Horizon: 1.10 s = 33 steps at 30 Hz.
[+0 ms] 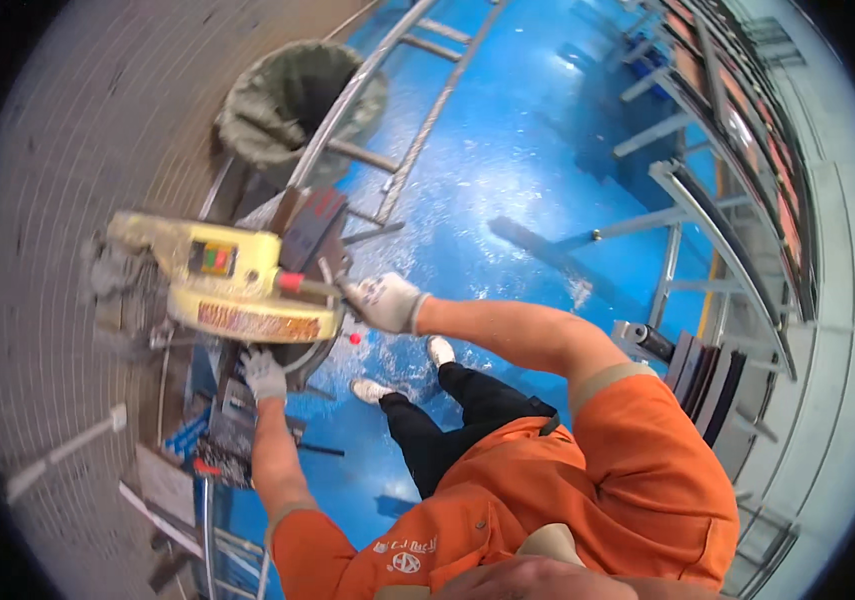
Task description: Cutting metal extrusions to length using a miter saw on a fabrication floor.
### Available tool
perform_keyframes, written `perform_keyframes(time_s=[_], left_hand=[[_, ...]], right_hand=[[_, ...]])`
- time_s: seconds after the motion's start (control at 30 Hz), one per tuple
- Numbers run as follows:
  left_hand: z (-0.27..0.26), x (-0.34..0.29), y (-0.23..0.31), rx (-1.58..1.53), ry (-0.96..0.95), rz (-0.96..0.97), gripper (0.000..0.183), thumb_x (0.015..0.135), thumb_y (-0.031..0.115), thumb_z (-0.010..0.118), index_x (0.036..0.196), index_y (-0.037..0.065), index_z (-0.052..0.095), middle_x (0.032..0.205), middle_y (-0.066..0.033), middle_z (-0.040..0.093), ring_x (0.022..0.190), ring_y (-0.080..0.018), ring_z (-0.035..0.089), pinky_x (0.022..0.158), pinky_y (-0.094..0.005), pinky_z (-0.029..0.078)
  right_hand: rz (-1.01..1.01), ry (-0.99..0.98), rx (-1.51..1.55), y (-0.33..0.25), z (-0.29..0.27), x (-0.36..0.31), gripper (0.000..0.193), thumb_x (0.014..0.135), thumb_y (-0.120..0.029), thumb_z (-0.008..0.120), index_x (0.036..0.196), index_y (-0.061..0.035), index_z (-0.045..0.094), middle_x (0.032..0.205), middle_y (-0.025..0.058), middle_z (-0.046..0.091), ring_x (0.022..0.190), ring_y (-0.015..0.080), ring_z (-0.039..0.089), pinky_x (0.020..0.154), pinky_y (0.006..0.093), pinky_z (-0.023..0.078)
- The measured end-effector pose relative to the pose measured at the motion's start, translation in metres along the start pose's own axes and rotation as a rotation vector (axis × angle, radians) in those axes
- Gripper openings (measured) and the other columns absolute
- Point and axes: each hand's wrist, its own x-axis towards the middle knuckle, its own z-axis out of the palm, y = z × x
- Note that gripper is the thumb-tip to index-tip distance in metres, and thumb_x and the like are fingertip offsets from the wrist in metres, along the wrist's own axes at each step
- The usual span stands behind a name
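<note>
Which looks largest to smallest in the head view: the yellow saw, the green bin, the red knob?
1. Yellow saw and green bin: similar size, and the bin lies farther away, so unranked.
2. Red knob: clearly smallest.

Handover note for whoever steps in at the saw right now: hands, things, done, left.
Right hand: gloved, closed on the handle of the yellow chop saw.
Left hand: gloved, resting on the dark workpiece on the saw bed, below the blade guard.
Saw head is over the bed; whether the blade touches the piece cannot be told.
Things: green-lined bin beyond the saw, metal frames lying on the blue floor, pale dust scattered on it.
Done: piece placed, both hands set.
Left: no finished cut visible.
</note>
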Motion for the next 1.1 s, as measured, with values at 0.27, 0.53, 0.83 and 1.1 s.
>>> perform_keyframes(time_s=[0.27, 0.53, 0.83, 1.1], left_hand=[[0.035, 0.001, -0.018, 0.040, -0.042, -0.050, 0.053, 0.084, 0.040, 0.060, 0.123, 0.004, 0.061, 0.141, -0.0237, 0.046, 0.124, -0.0485, 0.044, 0.091, -0.0549, 0.049], [0.028, 0.010, -0.013, 0.043, -0.063, -0.065, 0.035, 0.087, 0.020, 0.053, 0.118, 0.004, 0.061, 0.141, -0.0208, 0.045, 0.125, -0.0462, 0.044, 0.090, -0.0517, 0.051], [0.044, -0.016, -0.010, 0.133, 0.220, -0.082, 0.035, 0.087, 0.021, 0.050, 0.116, 0.008, 0.064, 0.125, -0.0183, 0.057, 0.110, -0.0346, 0.052, 0.088, -0.0468, 0.044], [-0.037, 0.014, 0.023, -0.216, 0.022, -0.571, 0.060, 0.082, 0.044, 0.067, 0.133, 0.017, 0.051, 0.119, -0.0169, 0.052, 0.105, -0.0337, 0.052, 0.080, -0.0496, 0.045]], right_hand=[[0.058, 0.010, 0.000, -0.003, 0.007, 0.001, 0.048, 0.091, -0.021, 0.052, 0.132, 0.0021, 0.040, 0.072, 0.0136, 0.065, 0.051, 0.0316, 0.061, 0.045, 0.0394, 0.048], [0.085, -0.023, 0.020, 0.013, 0.034, -0.001, 0.048, 0.091, -0.022, 0.053, 0.131, 0.0011, 0.040, 0.072, 0.0142, 0.066, 0.052, 0.0324, 0.062, 0.045, 0.0401, 0.048], [-0.123, 0.225, -0.127, -0.058, -0.078, 0.047, 0.025, 0.080, -0.025, 0.060, 0.093, -0.0027, 0.059, 0.068, 0.0110, 0.063, 0.049, 0.0270, 0.055, 0.048, 0.0378, 0.046], [-0.244, -0.052, -0.369, -0.186, -0.232, 0.230, 0.026, 0.081, -0.029, 0.062, 0.076, -0.0061, 0.070, 0.068, 0.0079, 0.069, 0.055, 0.0252, 0.062, 0.051, 0.0368, 0.049]])
